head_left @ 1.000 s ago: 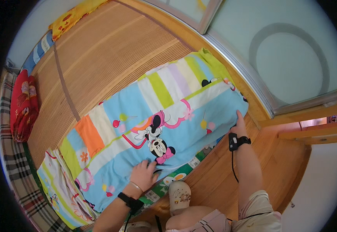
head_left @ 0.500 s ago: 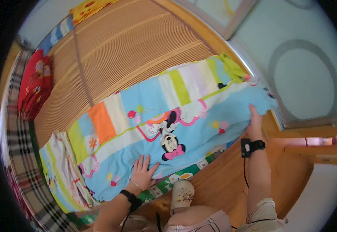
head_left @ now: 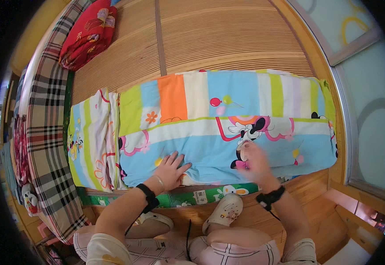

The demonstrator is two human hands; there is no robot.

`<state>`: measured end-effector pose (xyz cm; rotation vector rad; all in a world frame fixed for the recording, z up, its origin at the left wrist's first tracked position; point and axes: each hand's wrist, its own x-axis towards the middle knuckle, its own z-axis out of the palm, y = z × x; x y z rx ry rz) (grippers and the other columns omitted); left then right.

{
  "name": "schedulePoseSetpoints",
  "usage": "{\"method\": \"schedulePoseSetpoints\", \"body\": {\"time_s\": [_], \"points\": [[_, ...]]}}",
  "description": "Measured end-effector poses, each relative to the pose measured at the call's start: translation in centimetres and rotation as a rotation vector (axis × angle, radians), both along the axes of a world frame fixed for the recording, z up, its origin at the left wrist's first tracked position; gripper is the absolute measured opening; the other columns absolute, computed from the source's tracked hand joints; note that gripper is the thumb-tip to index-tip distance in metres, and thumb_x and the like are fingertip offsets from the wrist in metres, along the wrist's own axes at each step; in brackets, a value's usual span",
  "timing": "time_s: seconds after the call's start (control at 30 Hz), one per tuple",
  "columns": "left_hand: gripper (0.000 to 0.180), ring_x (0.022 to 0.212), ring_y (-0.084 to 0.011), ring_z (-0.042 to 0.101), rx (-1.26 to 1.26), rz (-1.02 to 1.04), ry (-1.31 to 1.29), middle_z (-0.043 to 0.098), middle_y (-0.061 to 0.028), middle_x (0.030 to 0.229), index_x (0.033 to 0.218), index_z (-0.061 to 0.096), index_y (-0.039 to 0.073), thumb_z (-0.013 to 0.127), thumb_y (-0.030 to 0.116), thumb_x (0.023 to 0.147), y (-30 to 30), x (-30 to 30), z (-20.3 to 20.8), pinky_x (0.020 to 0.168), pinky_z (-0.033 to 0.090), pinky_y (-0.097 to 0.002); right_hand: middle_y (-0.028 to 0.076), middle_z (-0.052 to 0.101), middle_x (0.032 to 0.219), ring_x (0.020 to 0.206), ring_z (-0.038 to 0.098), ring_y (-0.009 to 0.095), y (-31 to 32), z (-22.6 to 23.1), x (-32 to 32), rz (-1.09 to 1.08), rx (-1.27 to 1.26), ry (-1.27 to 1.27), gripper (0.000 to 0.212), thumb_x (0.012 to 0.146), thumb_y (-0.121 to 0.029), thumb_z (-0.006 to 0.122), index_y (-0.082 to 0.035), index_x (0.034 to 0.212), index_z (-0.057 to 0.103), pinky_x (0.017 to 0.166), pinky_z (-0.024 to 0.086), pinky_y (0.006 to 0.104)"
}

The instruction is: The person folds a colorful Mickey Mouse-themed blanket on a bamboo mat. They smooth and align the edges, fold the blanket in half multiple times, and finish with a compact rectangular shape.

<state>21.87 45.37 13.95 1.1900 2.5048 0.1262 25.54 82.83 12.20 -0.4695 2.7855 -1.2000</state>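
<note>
A quilt (head_left: 232, 99) with a cartoon print, colourful stripes and a light blue part lies folded into a long strip across the near end of the bed. Its left end is doubled into a separate striped flap (head_left: 91, 143). My left hand (head_left: 171, 171) rests palm down on the blue part near the front edge, fingers spread, holding nothing. Over the printed cartoon figure, right of the middle, is my right hand (head_left: 255, 164). Motion smears its fingers, and I cannot tell whether they grip the cloth. Small wrinkles run in the blue fabric between both hands.
A slatted mat (head_left: 228, 39) covers the bed beyond the quilt. A folded red blanket (head_left: 88, 35) lies far left, beside a plaid cover (head_left: 51, 132). Sliding frosted doors (head_left: 373, 123) stand along the right. My shoes (head_left: 225, 212) are on the wooden floor by the green bed edge.
My right hand has left the quilt's far right corner and moved left to its middle. The quilt's right end lies flatter and straighter. The view has turned toward the left; my left hand stays on the cloth.
</note>
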Motion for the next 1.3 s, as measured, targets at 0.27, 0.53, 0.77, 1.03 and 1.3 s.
{"method": "schedulePoseSetpoints", "body": {"time_s": [0.27,0.53,0.77,1.03,1.3], "points": [[0.055,0.117,-0.0310,0.052,-0.055,-0.040,-0.222,0.054,-0.0104,0.124,0.121,0.061,0.021,0.076,0.035,0.070,1.4,-1.9,1.0,0.089,0.045,-0.0468,0.006,0.054,0.099,0.098,0.057,0.025,-9.4,-0.6,-2.0,0.422,0.370,0.071,0.024,0.075,-0.016,0.065,-0.010,0.098,0.059,0.081,0.046,0.0400],[0.078,0.122,-0.0396,0.056,-0.434,0.217,-0.744,0.052,-0.0168,0.139,0.146,0.043,0.015,0.072,0.042,0.078,-8.0,-0.6,4.7,0.100,0.046,-0.0498,0.009,0.057,0.089,0.083,0.062,0.030,-7.3,-0.2,-2.0,0.487,0.385,-0.062,0.016,0.079,-0.008,0.057,-0.011,0.094,0.062,0.074,0.049,0.0421],[0.059,0.104,-0.0400,0.064,-0.529,0.494,-0.429,0.068,-0.0230,0.109,0.124,0.061,0.006,0.069,0.044,0.079,-23.9,-8.6,10.9,0.091,0.052,-0.0459,0.011,0.061,0.084,0.083,0.063,0.032,-9.0,4.1,-7.0,0.668,0.452,-0.133,0.017,0.080,-0.015,0.062,-0.009,0.095,0.060,0.073,0.049,0.0453],[0.074,0.100,-0.0452,0.063,-0.262,1.046,-0.395,0.061,-0.0278,0.111,0.124,0.051,0.007,0.078,0.048,0.069,-29.9,-0.8,10.3,0.087,0.053,-0.0485,0.014,0.067,0.088,0.085,0.067,0.033,-22.5,9.3,-13.8,0.903,0.565,-0.092,0.026,0.084,-0.023,0.063,-0.008,0.105,0.060,0.072,0.053,0.0472],[0.072,0.106,-0.0422,0.054,0.076,1.041,0.251,0.051,-0.0231,0.121,0.135,0.049,0.013,0.076,0.020,0.068,-30.0,8.2,1.0,0.091,0.047,-0.0482,0.017,0.068,0.096,0.088,0.066,0.031,-38.9,3.2,-17.7,0.263,0.074,-0.478,0.056,0.086,-0.032,0.065,0.001,0.129,0.053,0.079,0.053,0.0389]]}}
